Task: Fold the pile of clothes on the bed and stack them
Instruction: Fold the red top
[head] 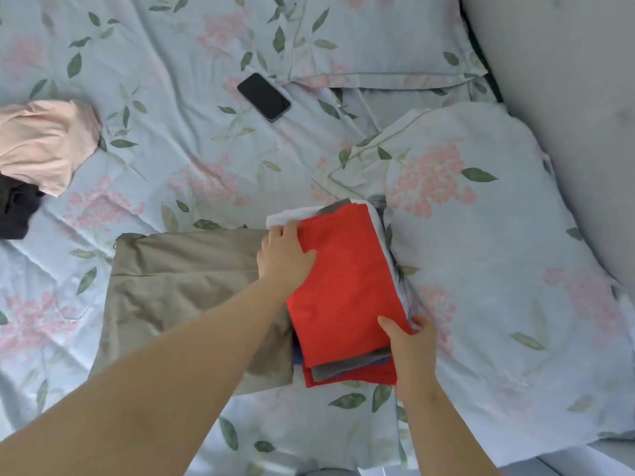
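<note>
Left grip (pixel 283 255), right grip (pixel 410 341), holding stack (pixel 343 276) edges

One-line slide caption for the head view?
Left hand and right hand hold the red-topped folded stack beside a khaki garment on the bed.

One wide-angle camera on the person's head looks forward and steeply down, close over the bed (pixel 192 139), forearms reaching in from below.

Black phone (pixel 264 96) near floral pillow (pixel 378 39); second pillow (pixel 481 235) right.
</note>
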Motion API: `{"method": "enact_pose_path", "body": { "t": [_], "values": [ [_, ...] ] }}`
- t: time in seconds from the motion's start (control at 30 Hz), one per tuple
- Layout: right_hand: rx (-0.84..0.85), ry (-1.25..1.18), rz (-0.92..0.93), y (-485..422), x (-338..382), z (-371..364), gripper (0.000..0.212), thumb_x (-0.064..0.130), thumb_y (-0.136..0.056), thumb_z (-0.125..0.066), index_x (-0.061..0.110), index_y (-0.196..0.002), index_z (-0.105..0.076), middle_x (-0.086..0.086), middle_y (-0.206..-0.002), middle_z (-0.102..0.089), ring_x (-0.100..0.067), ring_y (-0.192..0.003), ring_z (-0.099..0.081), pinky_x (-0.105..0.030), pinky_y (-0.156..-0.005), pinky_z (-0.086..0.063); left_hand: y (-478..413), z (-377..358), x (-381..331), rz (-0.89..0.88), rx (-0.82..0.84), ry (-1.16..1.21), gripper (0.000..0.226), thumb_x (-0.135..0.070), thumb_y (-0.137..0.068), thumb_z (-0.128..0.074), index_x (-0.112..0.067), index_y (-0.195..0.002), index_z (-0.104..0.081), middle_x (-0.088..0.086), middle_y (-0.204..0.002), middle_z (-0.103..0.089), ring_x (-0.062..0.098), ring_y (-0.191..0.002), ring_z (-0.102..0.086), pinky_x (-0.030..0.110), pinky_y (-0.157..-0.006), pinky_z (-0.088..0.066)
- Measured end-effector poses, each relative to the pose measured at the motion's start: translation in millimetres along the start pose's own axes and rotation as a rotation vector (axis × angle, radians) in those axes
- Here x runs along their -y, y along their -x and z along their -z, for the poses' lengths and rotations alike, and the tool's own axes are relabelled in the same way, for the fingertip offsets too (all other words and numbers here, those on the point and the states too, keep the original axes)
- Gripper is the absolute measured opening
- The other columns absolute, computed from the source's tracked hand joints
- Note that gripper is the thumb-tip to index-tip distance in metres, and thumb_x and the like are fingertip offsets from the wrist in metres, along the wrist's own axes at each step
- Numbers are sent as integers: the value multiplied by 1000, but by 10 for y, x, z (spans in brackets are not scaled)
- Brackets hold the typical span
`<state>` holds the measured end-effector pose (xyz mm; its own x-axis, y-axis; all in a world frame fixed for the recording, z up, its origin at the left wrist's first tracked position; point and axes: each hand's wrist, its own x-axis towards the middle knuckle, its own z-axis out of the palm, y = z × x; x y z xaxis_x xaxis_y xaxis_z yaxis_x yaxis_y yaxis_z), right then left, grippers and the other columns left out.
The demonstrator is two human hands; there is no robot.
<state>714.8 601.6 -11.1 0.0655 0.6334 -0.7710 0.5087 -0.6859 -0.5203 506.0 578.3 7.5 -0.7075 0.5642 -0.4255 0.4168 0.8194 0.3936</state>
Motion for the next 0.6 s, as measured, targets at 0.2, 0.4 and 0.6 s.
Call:
{"method": "enact_pose_path", "body": {
  "t": [0.2, 0.4, 0.6],
  "values": [
    [58, 374, 364, -174, 228, -186, 59, 39, -82, -67, 24, -135, -44, 3, -126, -54, -21, -116, -53, -45, -98, -45, 384, -415, 250, 353, -211, 316, 55, -32, -83, -66, -19, -129, -40, 9, -130, -38, 29, -115, -43, 37, -91, -35],
    [72, 368, 200, -244, -118, -215, 47, 29, -89, -61, 14, -130, -46, -4, -118, -60, -17, -95, -54, -31, -82, -44, 388, -677, 464, 240, 117, 585, 68, -24, -89, -60, -32, -144, -21, 7, -142, -35, 21, -120, -43, 26, -94, -32],
    [-39, 506, 225, -239, 140, -280, 59, 21, -83, -64, 13, -136, -39, -12, -130, -51, -32, -118, -49, -49, -99, -42, 397, -624, 558, 88, 169, 313, 74, -32, -91, -56, -30, -150, -10, 6, -146, -29, 27, -127, -41, 39, -103, -37]
  ]
}}
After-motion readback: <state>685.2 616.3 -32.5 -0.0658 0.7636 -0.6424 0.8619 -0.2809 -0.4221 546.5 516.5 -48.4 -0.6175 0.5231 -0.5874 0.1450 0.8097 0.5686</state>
